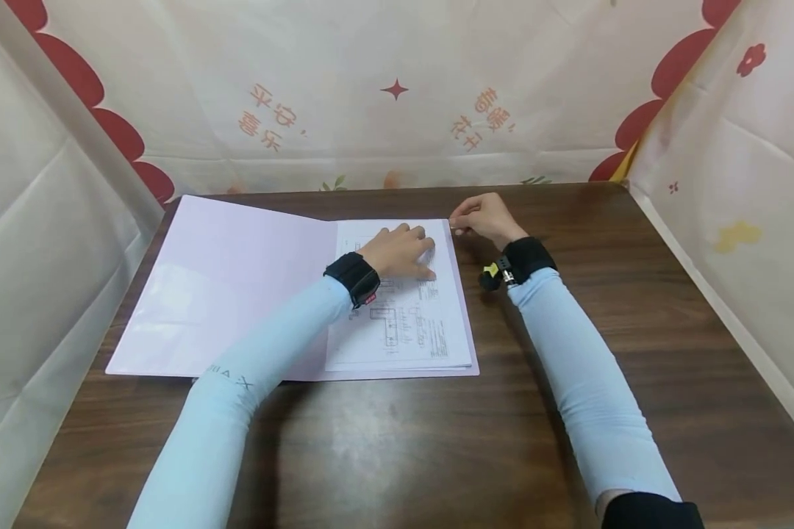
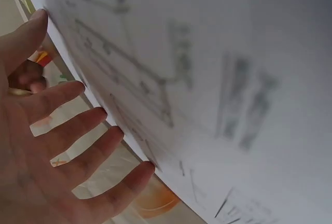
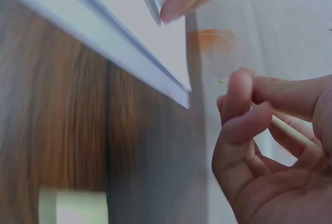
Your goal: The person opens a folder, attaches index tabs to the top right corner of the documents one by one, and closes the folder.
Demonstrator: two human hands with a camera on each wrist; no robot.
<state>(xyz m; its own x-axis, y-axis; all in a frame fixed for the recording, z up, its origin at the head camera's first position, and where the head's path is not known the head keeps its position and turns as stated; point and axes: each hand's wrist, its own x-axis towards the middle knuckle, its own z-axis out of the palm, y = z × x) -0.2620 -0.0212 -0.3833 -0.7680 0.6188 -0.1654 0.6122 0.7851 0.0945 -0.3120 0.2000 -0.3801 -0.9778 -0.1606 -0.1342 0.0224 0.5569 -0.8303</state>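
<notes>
On the dark wooden table [image 1: 635,330], we see a lilac folder [image 1: 238,279] lying spread with its cover to the left and a stack of printed sheets [image 1: 370,356], bearing line diagrams, on its right side. We find the left hand [image 1: 400,253] over the upper part of these sheets, its fingers spread apart and their tips resting on the paper. Just beside the folder's far right corner, we see the right hand [image 1: 486,220] pinching a thin pale stick [image 3: 288,129] between thumb and fingers, though we cannot tell what the stick is.
</notes>
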